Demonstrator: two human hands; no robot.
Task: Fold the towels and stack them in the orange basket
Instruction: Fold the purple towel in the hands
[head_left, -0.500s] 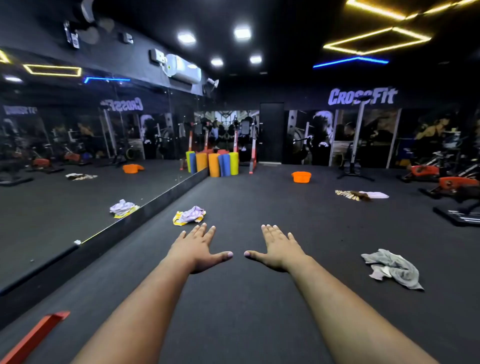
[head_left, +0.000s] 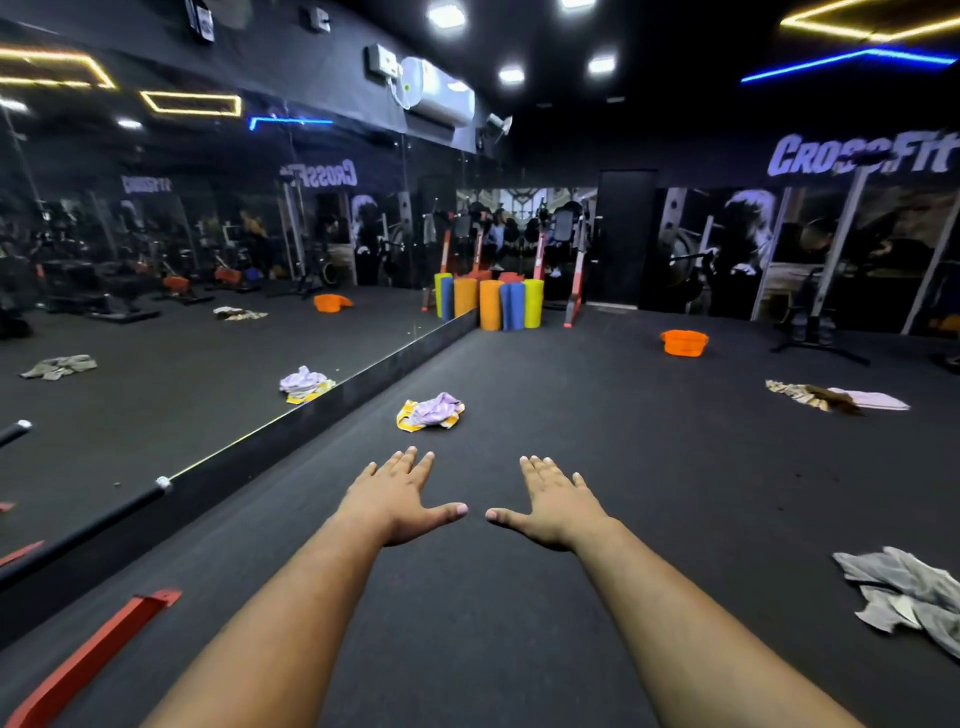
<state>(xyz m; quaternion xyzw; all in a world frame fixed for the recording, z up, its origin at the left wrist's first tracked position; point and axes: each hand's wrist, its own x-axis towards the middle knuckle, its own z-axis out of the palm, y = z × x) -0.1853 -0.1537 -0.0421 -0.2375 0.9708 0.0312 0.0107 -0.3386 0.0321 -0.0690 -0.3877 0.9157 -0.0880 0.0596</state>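
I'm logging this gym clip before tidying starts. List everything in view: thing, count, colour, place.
orange basket: 1, orange, far floor, right of centre
lilac and yellow towels: 1 pile, lilac on yellow, floor beside the mirror base
grey towel: 1, grey, crumpled, near right floor
patterned, brown and pale towels: 1 spread group, right floor beyond the grey one
foam rollers: several, orange, blue, yellow, upright at the mirror's far end
mirror wall: 1, left side, reflecting the room
red bar: 1, red, near left floor
left hand: open, empty
right hand: open, empty

Single head-worn wide view, facing forward and down, gym floor (head_left: 467, 623) beyond outstretched arms
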